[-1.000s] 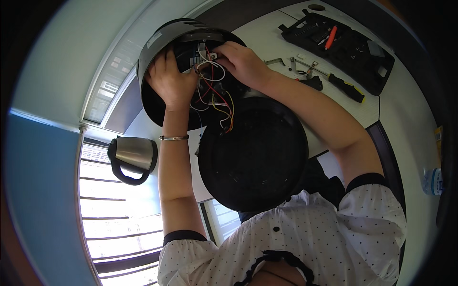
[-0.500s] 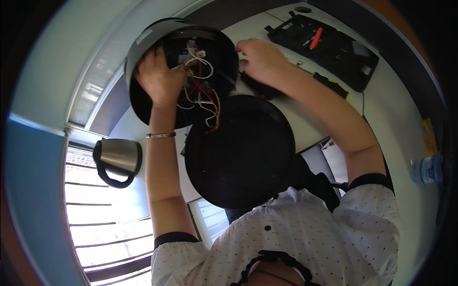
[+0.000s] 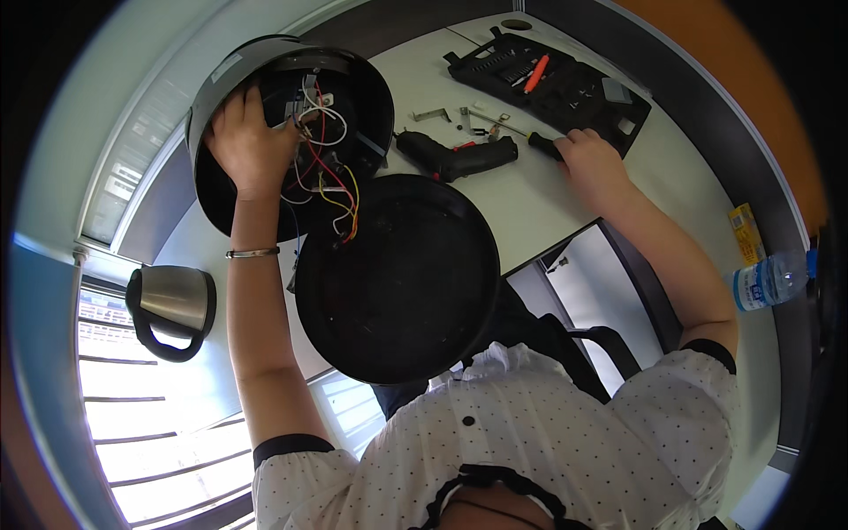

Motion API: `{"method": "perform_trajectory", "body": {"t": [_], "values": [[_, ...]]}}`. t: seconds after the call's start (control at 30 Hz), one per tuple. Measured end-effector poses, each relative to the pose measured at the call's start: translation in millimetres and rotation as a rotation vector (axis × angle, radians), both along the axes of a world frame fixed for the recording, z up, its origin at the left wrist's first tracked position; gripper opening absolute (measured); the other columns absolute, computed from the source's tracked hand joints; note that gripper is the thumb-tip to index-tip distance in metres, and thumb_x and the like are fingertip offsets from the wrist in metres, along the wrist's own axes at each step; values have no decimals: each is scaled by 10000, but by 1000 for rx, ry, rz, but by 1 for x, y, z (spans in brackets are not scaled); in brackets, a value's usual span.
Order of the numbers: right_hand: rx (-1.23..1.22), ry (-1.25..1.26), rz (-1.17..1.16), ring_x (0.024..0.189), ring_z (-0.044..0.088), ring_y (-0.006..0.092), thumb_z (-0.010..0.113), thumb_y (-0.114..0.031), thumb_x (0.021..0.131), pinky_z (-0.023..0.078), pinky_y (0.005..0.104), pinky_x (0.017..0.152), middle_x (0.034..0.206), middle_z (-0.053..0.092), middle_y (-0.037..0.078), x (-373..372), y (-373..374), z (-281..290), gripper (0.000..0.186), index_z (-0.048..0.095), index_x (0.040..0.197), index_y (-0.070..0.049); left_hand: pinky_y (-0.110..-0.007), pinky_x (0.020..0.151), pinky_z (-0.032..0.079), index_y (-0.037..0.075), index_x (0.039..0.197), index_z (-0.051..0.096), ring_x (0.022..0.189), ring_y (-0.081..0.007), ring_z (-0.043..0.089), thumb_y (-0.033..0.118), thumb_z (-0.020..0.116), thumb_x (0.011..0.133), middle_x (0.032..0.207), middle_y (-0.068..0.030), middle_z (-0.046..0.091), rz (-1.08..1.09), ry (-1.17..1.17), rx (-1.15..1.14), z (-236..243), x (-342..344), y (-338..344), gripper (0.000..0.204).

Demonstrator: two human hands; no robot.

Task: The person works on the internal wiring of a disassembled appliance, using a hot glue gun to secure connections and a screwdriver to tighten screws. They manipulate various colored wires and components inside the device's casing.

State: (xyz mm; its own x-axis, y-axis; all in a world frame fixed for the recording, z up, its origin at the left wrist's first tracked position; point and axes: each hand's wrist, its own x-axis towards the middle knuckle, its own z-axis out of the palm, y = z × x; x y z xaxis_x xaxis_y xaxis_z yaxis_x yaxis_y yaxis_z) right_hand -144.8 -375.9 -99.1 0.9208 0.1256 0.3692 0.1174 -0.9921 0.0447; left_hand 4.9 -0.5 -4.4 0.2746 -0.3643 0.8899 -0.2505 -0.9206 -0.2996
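A round black appliance housing point(image 3: 375, 102) stands at the far left, its opening toward me and red, white and yellow wires point(image 3: 353, 199) coming out. Inside it, my left hand point(image 3: 249, 146) rests against the inner wall, fingers stretched and thumb apart, near a metal bracket. The wires run down to a round black cover point(image 3: 397, 278) lying nearest me. My right hand point(image 3: 594, 168) is closed around the handle end of a screwdriver point(image 3: 541, 144) with a black and yellow-green grip, its shaft pointing left. A black cordless power screwdriver point(image 3: 459, 159) lies between my hands.
An open black tool case point(image 3: 579, 115) holding bits and an orange-red handle lies at the back right. Small metal parts point(image 3: 481, 131) lie before it. A steel kettle point(image 3: 172, 309) stands at left. A plastic bottle point(image 3: 764, 284) and a yellow box point(image 3: 746, 231) are at right.
My right hand has moved right, from the housing's edge to the screwdriver's handle. My left hand stays inside the housing. The whole view has shifted, bringing more of the right side into sight.
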Motion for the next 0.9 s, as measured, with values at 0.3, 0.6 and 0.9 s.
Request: {"method": "perform_trajectory", "body": {"t": [0.3, 0.6, 0.9], "values": [[-1, 36, -52, 908, 593, 313, 589, -18, 750, 509, 403, 779, 917, 618, 159, 15, 2, -13, 145, 619, 889, 13, -477, 936, 399, 105, 1150, 648, 1088, -288, 547, 322, 817, 563, 1170, -52, 597, -34, -5, -15, 1, -4, -1, 648], [140, -147, 49, 876, 595, 301, 681, -131, 747, 494, 404, 761, 833, 633, 108, 33, -23, 16, 103, 689, 812, -52, -473, 935, 411, 116, 1134, 661, 1080, -296, 557, 295, 828, 551, 1191, -60, 601, 2, 12, -36, -2, -4, 3, 633], [-66, -116, 654, 875, 556, 222, 706, -51, 666, 465, 343, 778, 837, 610, 26, 88, 11, 23, 185, 714, 850, -74, -461, 943, 401, 108, 1139, 658, 1087, -298, 550, 352, 830, 544, 1179, -61, 606, -46, -8, -29, -1, -3, 5, 666]]}}
